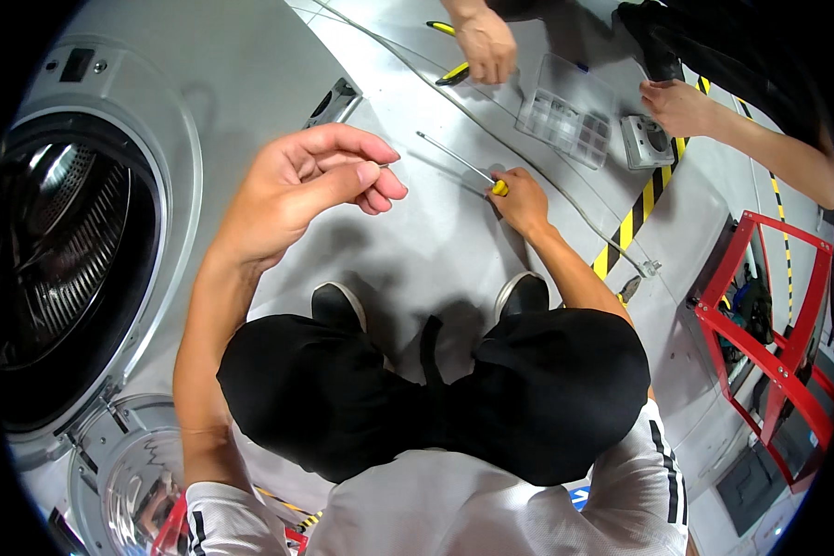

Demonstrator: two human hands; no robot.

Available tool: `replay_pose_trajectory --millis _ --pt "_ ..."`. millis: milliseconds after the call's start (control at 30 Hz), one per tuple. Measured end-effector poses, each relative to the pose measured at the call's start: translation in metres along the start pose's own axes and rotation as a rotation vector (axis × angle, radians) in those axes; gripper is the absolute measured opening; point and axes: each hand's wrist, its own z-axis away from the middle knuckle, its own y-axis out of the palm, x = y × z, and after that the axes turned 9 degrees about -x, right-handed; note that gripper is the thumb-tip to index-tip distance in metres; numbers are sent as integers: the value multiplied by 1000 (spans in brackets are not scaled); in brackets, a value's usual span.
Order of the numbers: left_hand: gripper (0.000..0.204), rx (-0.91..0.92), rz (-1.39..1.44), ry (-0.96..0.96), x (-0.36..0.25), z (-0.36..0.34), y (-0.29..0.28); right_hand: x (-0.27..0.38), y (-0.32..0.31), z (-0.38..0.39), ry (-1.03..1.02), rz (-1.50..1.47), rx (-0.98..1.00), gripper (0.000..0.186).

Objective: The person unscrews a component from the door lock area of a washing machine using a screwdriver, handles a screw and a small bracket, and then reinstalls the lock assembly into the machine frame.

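Observation:
My left hand (306, 185) is raised beside the washing machine's grey cabinet (204, 83), with thumb and index finger pinching a tiny piece too small to name; its other fingers are curled. My right hand (524, 202) grips a screwdriver (459, 156) by its yellow handle, the long metal shaft pointing up and left. The machine's round drum opening (65, 259) is at my far left, and its glass door (139, 473) hangs open below it. A clear compartment box (565, 120) lies on the floor beyond my right hand.
Another person's hands (486, 46) (676, 107) are at the top, near yellow-black pliers (452, 76) and a grey boxy part (647, 142). A cable (574, 208) crosses the floor beside striped tape (630, 232). A red metal frame (778, 371) stands at right.

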Motion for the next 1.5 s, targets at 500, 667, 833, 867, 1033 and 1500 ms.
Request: replay_pose_trajectory --millis 500,667,833,867,1033,1500 --pt "15 -33 42 14 1 2 -3 -10 5 -7 -6 -10 16 22" --pt "15 -67 10 -10 1 2 -4 0 0 -9 48 -312 12 20" --pt "15 -162 -112 3 2 2 -8 91 -63 -24 147 -893 228 17" --pt "15 -174 -134 19 1 2 -10 112 -81 -26 141 -916 275 16" --pt "16 -213 -226 45 -9 9 -13 186 -143 -30 -45 -1016 366 13" --pt "12 -257 50 238 -34 43 -24 260 -174 -24 -218 -1054 370 15"
